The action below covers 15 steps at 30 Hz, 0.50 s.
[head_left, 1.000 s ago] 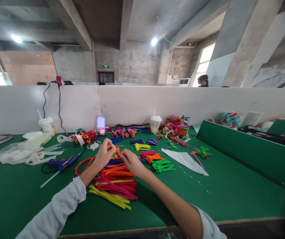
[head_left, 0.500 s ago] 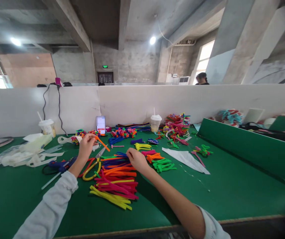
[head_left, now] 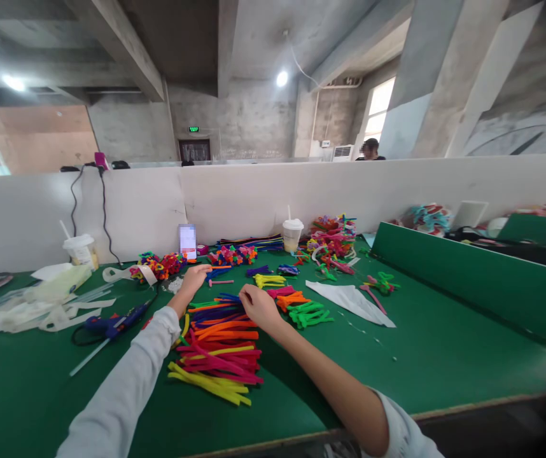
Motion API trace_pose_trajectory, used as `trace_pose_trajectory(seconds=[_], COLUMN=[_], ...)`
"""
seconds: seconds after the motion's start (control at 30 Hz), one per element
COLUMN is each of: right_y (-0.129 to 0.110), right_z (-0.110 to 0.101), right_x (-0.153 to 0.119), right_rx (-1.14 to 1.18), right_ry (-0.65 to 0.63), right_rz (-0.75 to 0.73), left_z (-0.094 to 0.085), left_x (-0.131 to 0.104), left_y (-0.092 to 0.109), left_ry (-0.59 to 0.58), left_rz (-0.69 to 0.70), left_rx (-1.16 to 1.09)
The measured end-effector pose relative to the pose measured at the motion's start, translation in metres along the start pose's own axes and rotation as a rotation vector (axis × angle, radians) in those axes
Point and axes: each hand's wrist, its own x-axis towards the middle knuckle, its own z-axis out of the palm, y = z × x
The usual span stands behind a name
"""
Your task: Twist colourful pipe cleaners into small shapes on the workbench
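My left hand (head_left: 195,281) is raised over the back of the table, pinching an orange pipe cleaner (head_left: 221,267) that points to the right. Fingers curled together, my right hand (head_left: 256,306) rests at the right end of the blue pipe cleaners (head_left: 220,313); whatever is in its grip is hidden. Toward me the pile runs on through orange pipe cleaners (head_left: 228,333), pink ones (head_left: 220,364) and yellow ones (head_left: 209,383). Scissors with a yellow handle (head_left: 185,328) are mostly covered by my left forearm.
A blue glue gun (head_left: 115,324) lies left of my forearm beside plastic bags (head_left: 20,308). Green bent pipe cleaners (head_left: 308,314) and a white sheet (head_left: 349,302) lie to the right. Lidded cups (head_left: 293,235) (head_left: 81,250) and a phone (head_left: 188,240) stand along the partition.
My left hand has moved right with the orange pipe cleaner, which has swung from slanting down to nearly level. My right hand stays by the pile. The view has shifted slightly.
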Motion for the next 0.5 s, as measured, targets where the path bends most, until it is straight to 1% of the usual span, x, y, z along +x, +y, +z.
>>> trace_pose_trajectory(seconds=[0.1, 0.17, 0.23, 0.3, 0.33, 0.37, 0.4, 0.47, 0.5], right_y=[0.0, -0.002, -0.006, -0.011, -0.014, -0.018, -0.021, -0.026, -0.027], right_z=[-0.001, -0.002, -0.004, -0.003, -0.002, -0.001, 0.001, 0.005, 0.007], right_x=[0.0, 0.0, -0.003, -0.007, -0.01, -0.013, -0.016, -0.021, -0.022], right_rx=[0.002, 0.002, 0.013, 0.025, 0.025, 0.019, 0.009, -0.014, -0.021], right_ry=[0.005, 0.002, -0.024, -0.077, -0.111, -0.145, -0.178, -0.225, -0.242], right_rz=[0.006, -0.014, -0.091, -0.219, -0.287, -0.348, -0.397, -0.466, -0.489], left_z=[0.006, 0.01, 0.015, 0.023, 0.028, 0.033, 0.039, 0.052, 0.06], left_x=[0.002, -0.001, -0.008, -0.017, -0.023, -0.028, -0.034, -0.045, -0.05], left_y=[0.002, 0.009, 0.021, 0.037, 0.047, 0.056, 0.066, 0.084, 0.091], left_ry=[-0.057, -0.121, -0.202, -0.285, -0.335, -0.445, -0.531, -0.689, -0.751], left_rz=[-0.032, -0.042, -0.044, -0.037, -0.028, 0.0, 0.03, 0.044, 0.035], left_rx=[-0.015, -0.03, -0.043, -0.053, -0.064, -0.089, -0.102, -0.091, -0.079])
